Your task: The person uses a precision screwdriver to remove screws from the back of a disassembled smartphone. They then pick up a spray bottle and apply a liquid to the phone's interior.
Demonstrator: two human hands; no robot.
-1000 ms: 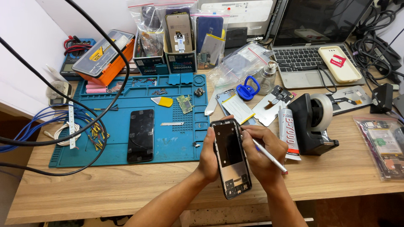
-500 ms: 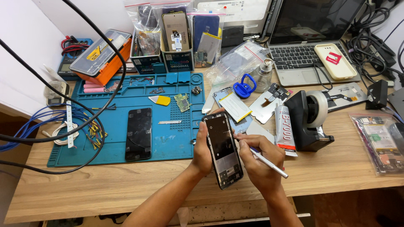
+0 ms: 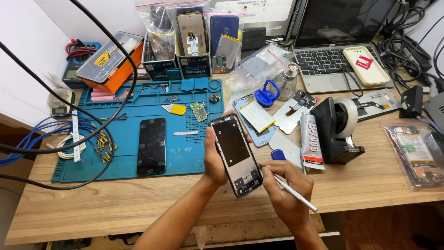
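The wooden workbench (image 3: 370, 185) carries one blue silicone repair mat (image 3: 125, 139) at 10 o'clock and one black tape dispenser (image 3: 335, 132) at 3 o'clock. One black phone screen panel (image 3: 151, 146) lies on the mat. One opened black phone frame (image 3: 235, 155), now raised farther from the bench edge than 0.5 s ago, sits clasped in the left hand (image 3: 213, 159). The right hand (image 3: 286, 190) pinches one thin metal tool (image 3: 296, 196) at 5 o'clock of the frame.
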